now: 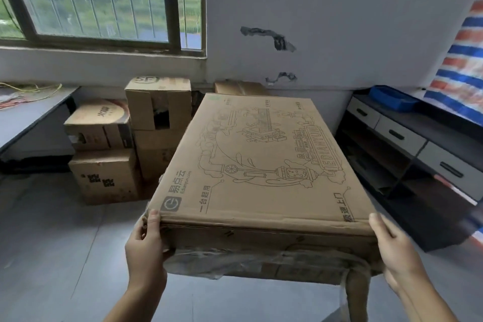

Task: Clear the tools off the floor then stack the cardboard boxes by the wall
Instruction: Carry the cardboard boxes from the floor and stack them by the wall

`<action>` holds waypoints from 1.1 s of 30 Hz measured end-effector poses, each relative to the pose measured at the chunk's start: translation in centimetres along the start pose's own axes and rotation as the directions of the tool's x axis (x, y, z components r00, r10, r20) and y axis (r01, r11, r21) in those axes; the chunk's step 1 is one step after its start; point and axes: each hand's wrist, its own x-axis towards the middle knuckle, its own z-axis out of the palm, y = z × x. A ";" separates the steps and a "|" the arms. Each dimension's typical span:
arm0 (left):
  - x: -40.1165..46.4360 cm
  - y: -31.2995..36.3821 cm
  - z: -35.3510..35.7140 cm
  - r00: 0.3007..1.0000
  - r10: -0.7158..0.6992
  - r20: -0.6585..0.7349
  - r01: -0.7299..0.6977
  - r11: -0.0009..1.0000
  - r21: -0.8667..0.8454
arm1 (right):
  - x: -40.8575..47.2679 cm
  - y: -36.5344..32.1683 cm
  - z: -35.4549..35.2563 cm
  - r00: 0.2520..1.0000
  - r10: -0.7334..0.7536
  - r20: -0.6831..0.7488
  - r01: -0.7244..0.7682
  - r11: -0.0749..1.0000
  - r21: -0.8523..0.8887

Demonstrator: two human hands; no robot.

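Observation:
A large flat cardboard box (264,159) with a line drawing printed on top is held up in front of me, its far end pointing at the wall. My left hand (145,246) grips its near left corner, thumb on the top edge. My right hand (394,246) grips the near right corner the same way. Loose clear plastic wrap hangs under the box's near side. Against the wall stands a stack of cardboard boxes (156,107), with a round-printed box (99,125) on a bigger box (104,178) to its left. Another box (240,87) peeks out behind the held one.
A grey table (31,115) with yellow and orange cables stands at the left under the window. A dark drawer unit (407,144) with a blue tray (392,98) on top lines the right wall. Grey floor (52,243) lies below.

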 end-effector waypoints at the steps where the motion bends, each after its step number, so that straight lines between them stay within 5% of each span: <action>1: 1.2 0.1 2.6 1.000 0.015 -0.002 -0.015 1.000 -0.018 | 2.9 -1.5 0.6 0.999 -0.037 0.019 0.036 0.999 0.027; 20: 33.2 -0.2 38.0 0.996 0.083 -0.024 -0.085 0.990 -0.110 | 52.5 -13.3 20.5 0.978 -0.197 0.076 0.191 0.979 0.075; 33: 46.7 -4.6 55.0 0.994 0.056 -0.099 -0.039 0.986 0.163 | 76.0 -11.1 29.9 0.989 0.057 0.139 -0.068 0.995 0.072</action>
